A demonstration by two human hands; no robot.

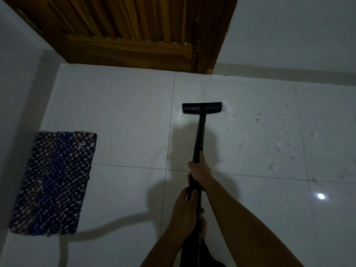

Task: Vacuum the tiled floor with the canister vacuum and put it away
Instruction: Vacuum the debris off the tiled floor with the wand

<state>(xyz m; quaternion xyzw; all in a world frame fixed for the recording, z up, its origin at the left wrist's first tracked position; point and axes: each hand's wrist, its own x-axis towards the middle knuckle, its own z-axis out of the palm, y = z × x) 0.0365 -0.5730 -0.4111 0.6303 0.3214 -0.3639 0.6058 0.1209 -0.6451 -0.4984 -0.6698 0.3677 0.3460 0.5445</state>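
Observation:
A black vacuum wand (198,135) runs from my hands forward to a flat black floor nozzle (201,107) resting on the white tiled floor (119,116). My right hand (199,171) grips the wand higher up, and my left hand (185,207) grips it lower, nearer my body. A small patch of white dust (228,110) lies at the nozzle's right end. Scattered hair and debris (277,149) cover the tiles to the right. The canister itself is out of sight.
A blue woven mat (55,182) lies on the floor at the left, by the left wall. A brown wooden door (134,35) stands at the far edge, with a white wall (289,35) to its right. A light's reflection (320,196) shines on the tile.

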